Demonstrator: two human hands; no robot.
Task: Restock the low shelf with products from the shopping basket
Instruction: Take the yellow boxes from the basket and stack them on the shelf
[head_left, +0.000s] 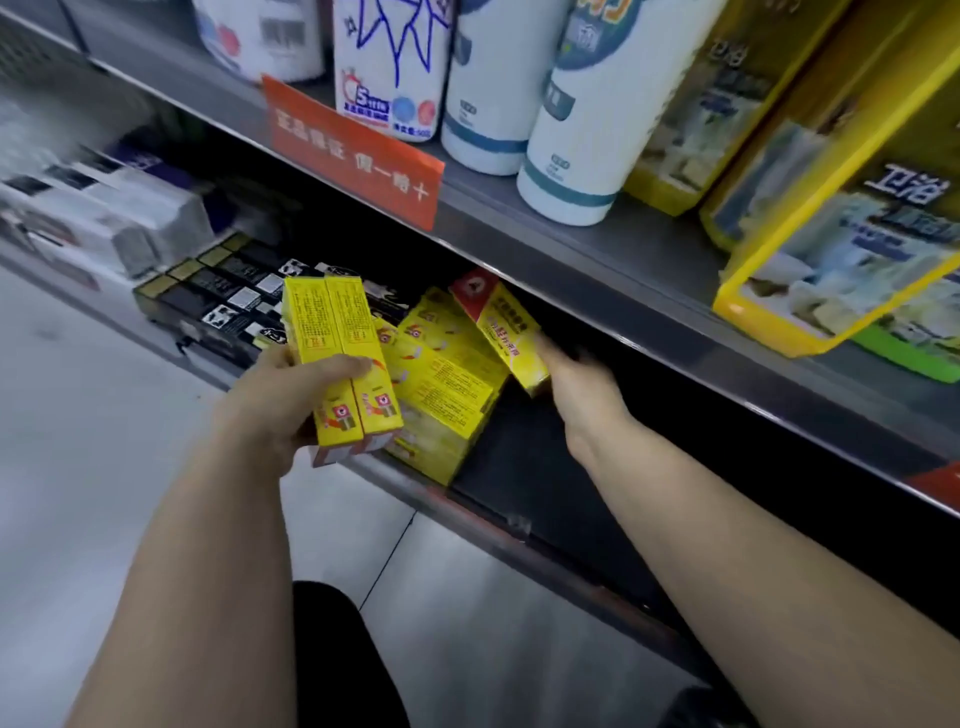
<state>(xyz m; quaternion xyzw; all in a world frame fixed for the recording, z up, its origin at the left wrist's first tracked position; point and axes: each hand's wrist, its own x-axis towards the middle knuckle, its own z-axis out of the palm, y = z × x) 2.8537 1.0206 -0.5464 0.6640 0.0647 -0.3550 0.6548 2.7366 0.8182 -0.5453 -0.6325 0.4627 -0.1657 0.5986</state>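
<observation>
My left hand (280, 400) grips a bundle of long yellow boxes (343, 358), held upright in front of the low shelf (519, 467). My right hand (582, 384) holds one more yellow box with a red end (498, 327), tilted, at the mouth of the low shelf under the upper shelf's edge. Between my hands a stack of the same yellow boxes (441, 395) lies on the low shelf. The shopping basket is out of view.
Black boxes (223, 296) and grey-white packs (104, 218) fill the low shelf to the left. The upper shelf (571, 249) carries white bottles (587, 114), yellow packages (831, 234) and an orange label (353, 150). Dark bare shelf floor lies right of the stack. Pale tiled floor below.
</observation>
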